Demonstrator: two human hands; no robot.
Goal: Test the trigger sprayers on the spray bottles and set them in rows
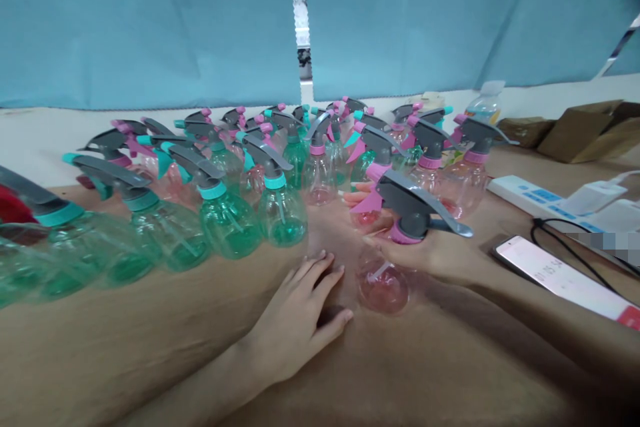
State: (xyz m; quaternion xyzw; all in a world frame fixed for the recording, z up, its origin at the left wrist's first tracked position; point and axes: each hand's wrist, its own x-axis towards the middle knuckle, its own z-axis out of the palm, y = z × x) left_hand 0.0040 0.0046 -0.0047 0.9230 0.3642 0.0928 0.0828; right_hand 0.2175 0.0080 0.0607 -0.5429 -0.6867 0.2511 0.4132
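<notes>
My left hand lies flat on the brown tabletop, fingers spread, holding nothing. Just right of its fingertips stands a clear spray bottle with pink liquid, a grey head, and a pink nozzle, trigger and collar. Behind that bottle's head my right hand is partly hidden. Its fingers curl round the pinkish body of a spray bottle; the trigger in front covers much of the grip. Close by on the left, a green spray bottle with a teal collar ends the front row.
Several green spray bottles line the left, with more pink and green ones behind. To the right are a phone, black cable, white power strip with plugs, and cardboard box. A clear drink bottle stands near the blue-covered wall.
</notes>
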